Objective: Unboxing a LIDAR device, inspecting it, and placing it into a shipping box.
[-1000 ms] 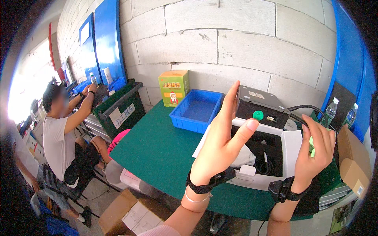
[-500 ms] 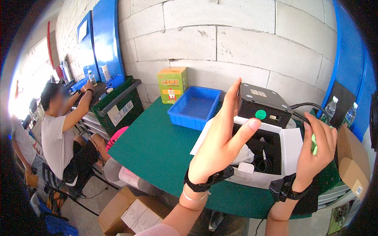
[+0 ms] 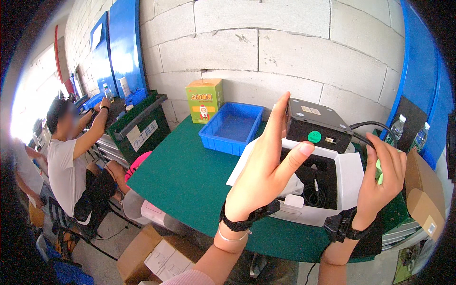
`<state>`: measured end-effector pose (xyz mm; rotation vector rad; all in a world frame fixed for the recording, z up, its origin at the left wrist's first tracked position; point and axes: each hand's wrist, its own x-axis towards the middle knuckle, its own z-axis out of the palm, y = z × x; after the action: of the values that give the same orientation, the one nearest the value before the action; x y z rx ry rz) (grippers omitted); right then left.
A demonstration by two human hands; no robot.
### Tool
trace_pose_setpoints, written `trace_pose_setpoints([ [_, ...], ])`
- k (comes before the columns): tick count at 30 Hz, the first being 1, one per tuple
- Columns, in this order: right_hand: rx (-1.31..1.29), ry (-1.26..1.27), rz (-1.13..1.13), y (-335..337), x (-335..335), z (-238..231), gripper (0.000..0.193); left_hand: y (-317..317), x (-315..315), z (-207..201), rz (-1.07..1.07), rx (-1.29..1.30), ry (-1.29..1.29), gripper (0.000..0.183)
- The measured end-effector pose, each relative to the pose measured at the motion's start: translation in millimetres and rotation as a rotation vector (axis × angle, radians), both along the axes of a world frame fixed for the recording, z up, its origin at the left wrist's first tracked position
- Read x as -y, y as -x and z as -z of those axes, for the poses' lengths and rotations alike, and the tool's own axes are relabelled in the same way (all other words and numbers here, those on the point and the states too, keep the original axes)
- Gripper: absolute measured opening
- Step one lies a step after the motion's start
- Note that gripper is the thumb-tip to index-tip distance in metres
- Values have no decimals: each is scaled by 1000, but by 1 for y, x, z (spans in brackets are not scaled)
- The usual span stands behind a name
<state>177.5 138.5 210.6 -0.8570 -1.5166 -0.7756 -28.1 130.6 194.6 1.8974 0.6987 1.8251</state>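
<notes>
My left hand (image 3: 259,173) holds a black box-shaped device (image 3: 318,118) from its left side, fingers along that side and thumb at the lower front. The device is raised above an open white carton (image 3: 350,178). On its front are a round green sticker and a small pale socket; labels lie on top. A black cable (image 3: 375,124) runs from its right side. My right hand (image 3: 384,178) pinches a black cable section beside the device. Something light green (image 3: 379,172) shows among that hand's fingers; its kind I cannot tell. Inside the carton lie black lining, a coiled black cable (image 3: 313,194) and white wrapping.
A blue plastic tray (image 3: 223,146) and a green-yellow box (image 3: 204,104) stand on the green table (image 3: 183,183) by the block wall. Cardboard boxes sit at right (image 3: 425,199) and below (image 3: 135,254). At left a seated person (image 3: 71,164) works at a tool cabinet.
The view has shifted slightly, so the table and background sit a little further left. My hands, the device and the cable keep nearly the same position.
</notes>
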Motion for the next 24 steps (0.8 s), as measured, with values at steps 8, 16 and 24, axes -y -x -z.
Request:
trace_pose_setpoints([
  [8,-7,9,4,-1,0,-1,19,-1,2,-1,-1,-11,45,76],
  [16,6,52,14,-4,-6,-1,19,1,4,-4,42,-21,139,74],
  [24,15,42,31,-4,-5,0,18,3,4,-2,56,-29,157,75],
])
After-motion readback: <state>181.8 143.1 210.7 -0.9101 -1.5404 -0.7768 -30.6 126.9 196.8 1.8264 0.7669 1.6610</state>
